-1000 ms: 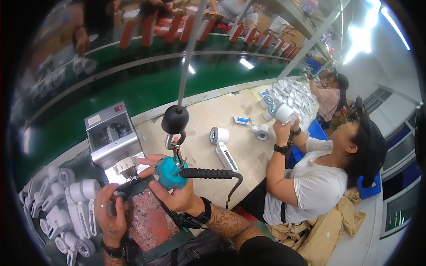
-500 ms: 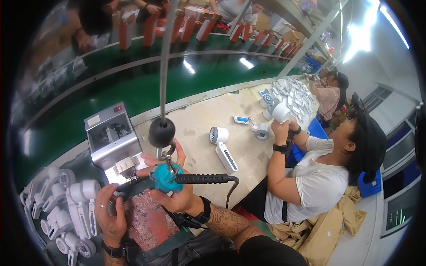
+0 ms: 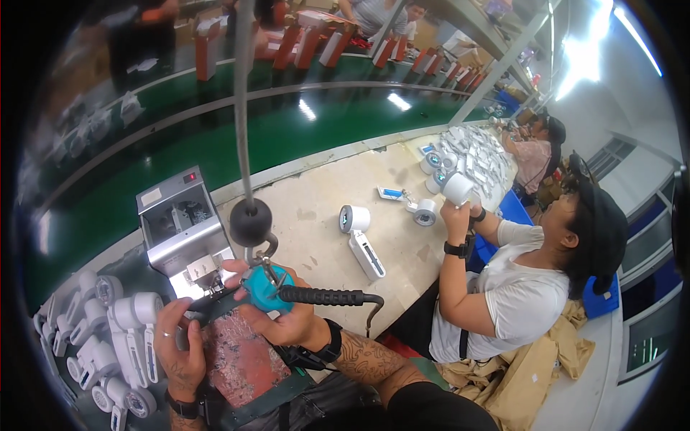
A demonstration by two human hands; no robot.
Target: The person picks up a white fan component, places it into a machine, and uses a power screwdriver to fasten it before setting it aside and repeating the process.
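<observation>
We held the suspended electric screwdriver (image 3: 269, 291) in our right hand (image 3: 287, 323), the grip closed around its teal body, with the black ribbed handle (image 3: 323, 296) projecting to the right and the cable looping down from its end. The tool hung from a black balancer knob (image 3: 250, 223) on a vertical cord. Our left hand (image 3: 180, 352) was closed on the dark workpiece (image 3: 208, 305) at the near edge of the tabletop, just in front of the grey screw feeder box (image 3: 180, 230).

In our judgement, the step called for the bit to be kept square to the workpiece, the left hand bracing the part firmly, and the hanging cord carrying the tool's weight so that the wrist only guided it. The bit tip itself was hidden behind the hand.

The beige tabletop (image 3: 309, 208) carried a white hair dryer (image 3: 363, 241) lying flat, well apart from us. A tray of white hair dryers (image 3: 108, 337) lay to our left. A green conveyor belt (image 3: 237, 136) ran beyond the tabletop. A co-worker in a white shirt (image 3: 517, 294) sat to our right, holding another white unit up.
</observation>
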